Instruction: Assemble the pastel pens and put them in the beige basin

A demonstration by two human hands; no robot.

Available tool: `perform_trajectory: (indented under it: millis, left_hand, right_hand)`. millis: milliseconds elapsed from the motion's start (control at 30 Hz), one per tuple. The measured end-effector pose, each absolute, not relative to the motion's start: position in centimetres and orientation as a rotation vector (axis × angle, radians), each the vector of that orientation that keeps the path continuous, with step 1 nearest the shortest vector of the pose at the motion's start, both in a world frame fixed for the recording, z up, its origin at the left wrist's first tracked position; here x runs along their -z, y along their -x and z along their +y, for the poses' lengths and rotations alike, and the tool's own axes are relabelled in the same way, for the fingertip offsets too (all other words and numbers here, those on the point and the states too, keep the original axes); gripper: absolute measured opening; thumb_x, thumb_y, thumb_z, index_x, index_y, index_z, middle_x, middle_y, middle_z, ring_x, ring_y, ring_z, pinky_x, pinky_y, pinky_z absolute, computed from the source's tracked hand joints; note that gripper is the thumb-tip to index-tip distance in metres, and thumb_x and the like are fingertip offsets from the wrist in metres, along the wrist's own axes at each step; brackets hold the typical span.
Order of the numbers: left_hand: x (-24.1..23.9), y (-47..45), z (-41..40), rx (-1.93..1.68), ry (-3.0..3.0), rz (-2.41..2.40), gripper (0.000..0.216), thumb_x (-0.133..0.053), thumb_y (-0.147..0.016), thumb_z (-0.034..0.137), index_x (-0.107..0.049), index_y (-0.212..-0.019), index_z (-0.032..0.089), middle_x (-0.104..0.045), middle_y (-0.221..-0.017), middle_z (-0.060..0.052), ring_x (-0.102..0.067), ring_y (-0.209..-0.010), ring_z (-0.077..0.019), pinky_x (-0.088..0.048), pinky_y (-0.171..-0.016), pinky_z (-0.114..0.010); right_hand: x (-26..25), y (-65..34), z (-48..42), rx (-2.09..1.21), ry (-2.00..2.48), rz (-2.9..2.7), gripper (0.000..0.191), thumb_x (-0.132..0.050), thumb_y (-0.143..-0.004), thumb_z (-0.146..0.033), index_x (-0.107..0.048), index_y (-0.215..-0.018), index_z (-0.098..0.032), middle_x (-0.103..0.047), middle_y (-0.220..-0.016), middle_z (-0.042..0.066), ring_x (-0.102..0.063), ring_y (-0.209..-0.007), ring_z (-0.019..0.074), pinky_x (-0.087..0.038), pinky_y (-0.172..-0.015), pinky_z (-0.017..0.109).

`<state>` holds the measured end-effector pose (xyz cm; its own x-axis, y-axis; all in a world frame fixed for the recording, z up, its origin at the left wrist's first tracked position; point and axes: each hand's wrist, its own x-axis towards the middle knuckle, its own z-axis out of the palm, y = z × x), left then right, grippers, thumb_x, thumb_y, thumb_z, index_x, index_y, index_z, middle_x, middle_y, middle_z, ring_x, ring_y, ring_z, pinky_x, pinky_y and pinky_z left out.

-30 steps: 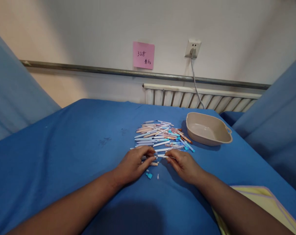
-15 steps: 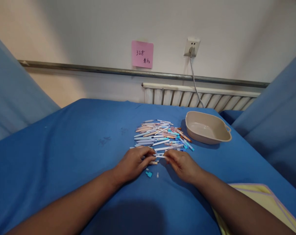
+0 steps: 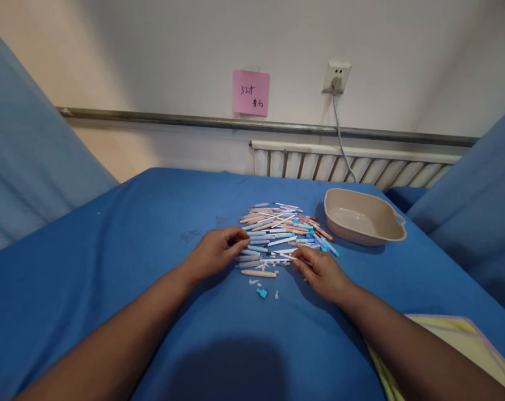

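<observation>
A pile of pen parts in pastel colours, with slim barrels and white sticks, lies on the blue cloth. At its left edge is my left hand; thumb and forefinger are curled close together at the ends of blue-grey pen barrels, and what is between them is hidden. My right hand pinches a thin white pen refill with a dark tip, pointing left over the pile. A peach pen barrel lies in front, with small white tips and a turquoise cap-like piece nearer me.
A beige plastic basin stands right of the pile. A yellow cloth lies under my right forearm. Behind the blue-covered table are a metal rail, a radiator and a plugged-in cable. Blue curtains hang at the sides.
My hands, earlier close together around a white stick, have parted. The left has moved up and left to the barrels; the right keeps the white refill. The view has shifted slightly left.
</observation>
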<state>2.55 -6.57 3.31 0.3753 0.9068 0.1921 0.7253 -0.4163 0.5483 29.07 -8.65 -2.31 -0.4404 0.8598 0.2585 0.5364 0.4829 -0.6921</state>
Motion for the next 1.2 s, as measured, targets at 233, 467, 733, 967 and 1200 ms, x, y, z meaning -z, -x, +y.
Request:
perform_trajectory:
  millis: [233,467,733,967,1200]
  left_hand:
    - [-2.8,-3.7,-7.5,-0.283,-2.500,1.193,0.018,-0.050,-0.087,0.029,-0.064,-0.089,0.020,-0.066,-0.082,-0.002,-0.059,-0.073,-0.0150,-0.041,-0.066,-0.023]
    - [-2.5,-4.2,-8.0,-0.205,-2.613,1.099,0.015,-0.051,-0.088,0.029,-0.063,-0.092,0.021,-0.064,-0.086,-0.003,-0.057,-0.078,-0.0166,-0.041,-0.070,-0.024]
    - [-2.4,-4.6,-8.4,-0.114,-2.726,1.016,0.020,-0.047,-0.091,0.029,-0.063,-0.087,0.019,-0.061,-0.084,-0.004,-0.056,-0.079,-0.0174,-0.040,-0.073,-0.026]
    - [-2.9,-4.5,-8.5,-0.172,-2.648,1.062,0.023,-0.043,-0.092,0.033,-0.061,-0.089,0.018,-0.061,-0.085,-0.005,-0.055,-0.078,-0.0172,-0.040,-0.071,-0.026]
    - [-3.4,-4.3,-7.9,-0.364,-2.394,1.184,0.033,-0.039,-0.093,0.044,-0.058,-0.092,0.018,-0.062,-0.082,-0.003,-0.054,-0.071,-0.0151,-0.040,-0.065,-0.025]
  right_hand:
    - [2.1,-29.0,-8.6,-0.697,1.140,-2.114,0.012,-0.046,-0.090,-0.025,-0.055,-0.085,-0.020,-0.062,-0.071,-0.001,-0.057,-0.064,0.0127,-0.039,-0.060,0.023]
    - [2.3,-29.5,-8.1,-0.729,1.187,-1.902,0.018,-0.041,-0.092,-0.027,-0.055,-0.083,-0.020,-0.060,-0.069,-0.002,-0.056,-0.060,0.0112,-0.041,-0.059,0.022]
    - [2.4,-29.5,-7.9,-0.786,1.176,-1.838,0.019,-0.042,-0.091,-0.031,-0.055,-0.081,-0.021,-0.059,-0.068,-0.003,-0.055,-0.056,0.0108,-0.042,-0.056,0.022]
    - [2.1,-29.7,-8.0,-0.808,1.206,-1.747,0.020,-0.042,-0.091,-0.032,-0.055,-0.081,-0.021,-0.055,-0.062,-0.003,-0.052,-0.052,0.0112,-0.041,-0.051,0.022]
    - [2.6,-29.5,-8.1,-0.802,1.085,-1.890,0.017,-0.043,-0.091,-0.029,-0.056,-0.083,-0.021,-0.059,-0.068,-0.002,-0.055,-0.056,0.0102,-0.041,-0.056,0.022]
